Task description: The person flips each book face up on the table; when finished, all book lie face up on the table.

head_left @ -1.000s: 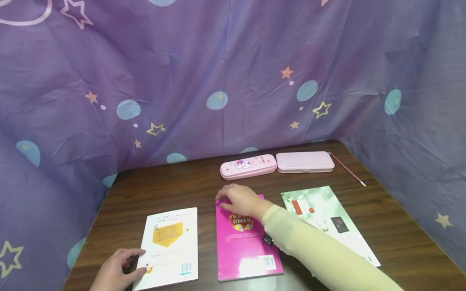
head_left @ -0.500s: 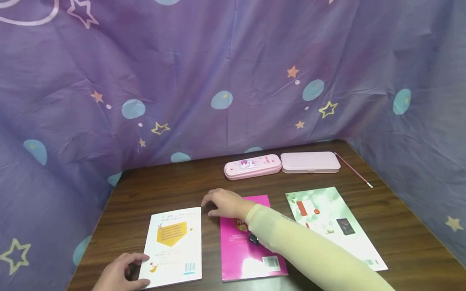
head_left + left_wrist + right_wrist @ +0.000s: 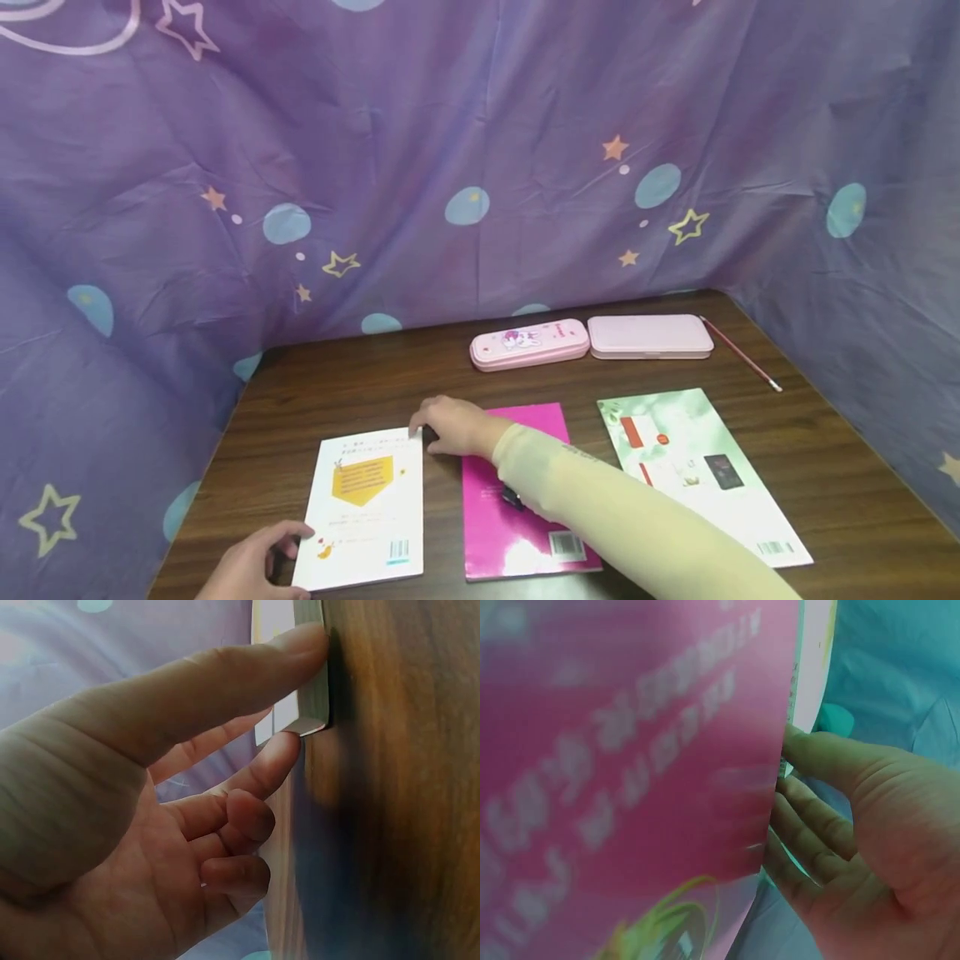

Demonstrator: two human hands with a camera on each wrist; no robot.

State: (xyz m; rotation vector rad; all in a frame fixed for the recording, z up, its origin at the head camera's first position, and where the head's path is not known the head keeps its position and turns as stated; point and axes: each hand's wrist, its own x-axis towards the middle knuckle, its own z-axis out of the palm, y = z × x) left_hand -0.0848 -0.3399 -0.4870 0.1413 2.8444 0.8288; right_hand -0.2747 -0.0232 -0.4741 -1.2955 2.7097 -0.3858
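A white book [image 3: 375, 529] with an orange panel and a barcode lies on the wooden table. My left hand [image 3: 253, 565] is at its lower left corner, index fingertip and thumb close against the edges. In the left wrist view the thumb overlaps the book's page edge [image 3: 313, 690], while the other fingers bend loosely. My right hand [image 3: 453, 425] reaches to the book's upper right corner, fingertips right at the rim. Under the right forearm lies a magenta book [image 3: 495, 533], partly hidden. It fills much of the right wrist view, with the right thumb [image 3: 832, 754] beyond its edge.
A green and white booklet [image 3: 750, 517] lies at the right. Toward the back are a pink pencil case with a rabbit picture [image 3: 528, 343], a plain pink case [image 3: 651, 335] and a red pencil [image 3: 742, 354]. A purple patterned curtain [image 3: 420, 125] surrounds the table.
My right hand has moved left from the top of the magenta book to the white book's upper right corner. The left hand stays at the lower left corner. The head view has shifted slightly.
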